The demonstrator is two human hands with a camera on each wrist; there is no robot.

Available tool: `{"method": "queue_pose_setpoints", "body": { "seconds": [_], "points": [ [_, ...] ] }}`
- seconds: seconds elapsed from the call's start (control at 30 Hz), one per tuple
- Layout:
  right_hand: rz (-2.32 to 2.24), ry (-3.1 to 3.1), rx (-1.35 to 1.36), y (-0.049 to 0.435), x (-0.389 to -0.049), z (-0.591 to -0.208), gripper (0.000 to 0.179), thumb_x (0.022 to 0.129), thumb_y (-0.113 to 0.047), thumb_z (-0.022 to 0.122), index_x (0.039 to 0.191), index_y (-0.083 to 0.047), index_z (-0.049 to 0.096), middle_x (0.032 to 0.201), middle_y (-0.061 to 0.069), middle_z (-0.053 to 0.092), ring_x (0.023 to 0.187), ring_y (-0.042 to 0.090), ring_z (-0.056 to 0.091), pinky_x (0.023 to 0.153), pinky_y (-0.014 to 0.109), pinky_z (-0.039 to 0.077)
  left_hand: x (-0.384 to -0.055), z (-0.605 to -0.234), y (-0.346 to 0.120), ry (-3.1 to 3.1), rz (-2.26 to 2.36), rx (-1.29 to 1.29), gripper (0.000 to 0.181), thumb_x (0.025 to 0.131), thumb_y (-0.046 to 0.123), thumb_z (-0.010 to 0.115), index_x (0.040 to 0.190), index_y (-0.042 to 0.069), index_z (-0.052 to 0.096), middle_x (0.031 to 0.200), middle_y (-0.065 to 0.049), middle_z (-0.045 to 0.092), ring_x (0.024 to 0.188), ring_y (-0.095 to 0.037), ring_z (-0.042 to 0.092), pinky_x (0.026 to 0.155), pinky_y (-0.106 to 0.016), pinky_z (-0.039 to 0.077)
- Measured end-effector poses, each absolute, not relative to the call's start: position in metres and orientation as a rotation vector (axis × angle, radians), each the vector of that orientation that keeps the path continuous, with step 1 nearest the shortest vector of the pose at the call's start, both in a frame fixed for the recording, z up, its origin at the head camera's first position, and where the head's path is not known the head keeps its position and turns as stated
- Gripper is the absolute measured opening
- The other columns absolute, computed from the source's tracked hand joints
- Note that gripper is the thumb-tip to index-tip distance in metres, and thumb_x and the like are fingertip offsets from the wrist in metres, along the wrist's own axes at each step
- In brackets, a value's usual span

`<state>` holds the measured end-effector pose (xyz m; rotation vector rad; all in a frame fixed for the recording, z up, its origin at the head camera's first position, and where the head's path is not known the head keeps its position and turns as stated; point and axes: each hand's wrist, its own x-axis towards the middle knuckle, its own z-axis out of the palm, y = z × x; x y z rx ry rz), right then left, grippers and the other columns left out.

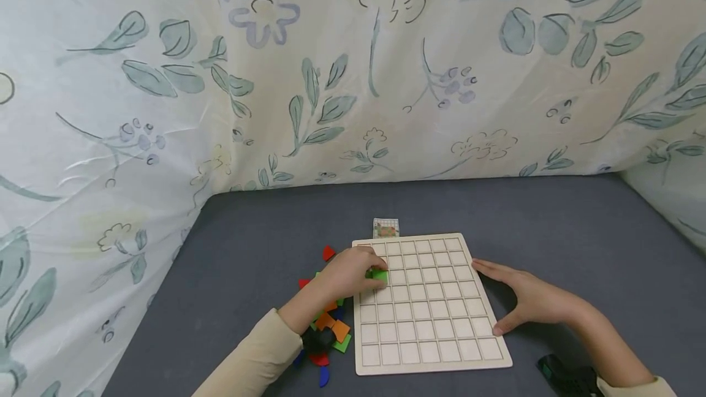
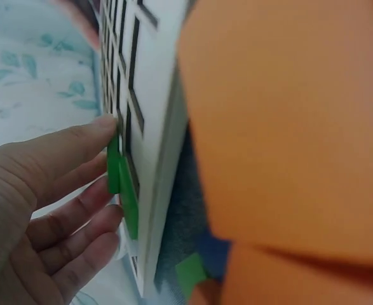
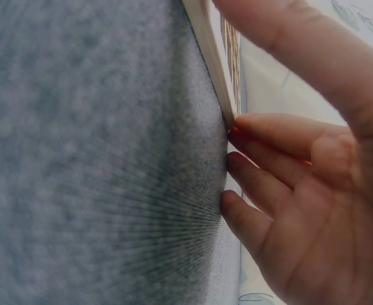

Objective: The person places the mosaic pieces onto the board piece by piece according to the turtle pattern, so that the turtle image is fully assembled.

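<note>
A pale wooden board with a grid of square cells lies on the dark table. Over its upper left part, my left hand pinches a green tile between thumb and fingers. In the left wrist view the held green tile stands at the board's face, with a second green piece right beside it. My right hand, thumb and fingers spread, touches the board's right edge. Its fingertips meet the table beside that edge in the right wrist view, where the thumb's tip is cut off.
Left of the board lies a loose pile of orange, red, green and blue pieces, partly hidden by the left arm. A small picture card lies at the board's far edge. Floral cloth hangs behind the table.
</note>
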<state>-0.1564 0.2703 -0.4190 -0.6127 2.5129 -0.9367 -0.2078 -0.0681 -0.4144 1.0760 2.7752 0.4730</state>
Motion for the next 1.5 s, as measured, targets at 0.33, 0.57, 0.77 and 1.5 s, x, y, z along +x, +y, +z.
{"method": "queue_pose_setpoints", "body": {
  "seconds": [0.33,0.57,0.77,1.5],
  "points": [
    [-0.933,2.516,-0.630,0.270,-0.158,-0.418,0.113,0.057,-0.044,0.082,0.145,-0.001,0.024,0.146,0.029,0.022,0.129,0.054,0.020,0.089,0.066,0.029,-0.209,-0.421,-0.067,2.812,0.533,1.055,0.028,0.078,0.033,0.072,0.103,0.019,0.071,0.093,0.006,0.062,0.076,-0.006,0.053,0.065,-0.018,0.042],
    [-0.918,2.531,-0.657,0.269,-0.158,-0.417,0.114,0.056,-0.046,0.082,0.144,-0.001,0.025,0.145,0.029,0.023,0.129,0.054,0.022,0.089,0.066,0.030,-0.209,-0.419,-0.067,2.798,0.548,1.047,0.029,0.077,0.032,0.074,0.102,0.018,0.071,0.090,0.007,0.063,0.074,-0.005,0.052,0.064,-0.017,0.042],
    [-0.924,2.519,-0.647,0.269,-0.160,-0.416,0.113,0.057,-0.045,0.082,0.145,-0.002,0.025,0.146,0.029,0.022,0.129,0.054,0.020,0.089,0.066,0.029,-0.210,-0.411,-0.069,2.767,0.544,1.102,0.028,0.080,0.035,0.071,0.101,0.016,0.072,0.090,0.005,0.063,0.077,-0.007,0.054,0.064,-0.017,0.042],
    [-0.924,2.527,-0.624,0.271,-0.156,-0.420,0.114,0.056,-0.048,0.081,0.144,-0.001,0.025,0.146,0.028,0.022,0.130,0.053,0.020,0.089,0.067,0.028,-0.206,-0.381,-0.143,2.531,0.711,0.995,0.019,0.089,0.020,0.062,0.102,0.009,0.069,0.095,0.002,0.067,0.080,-0.009,0.059,0.070,-0.023,0.048]
  ]
}}
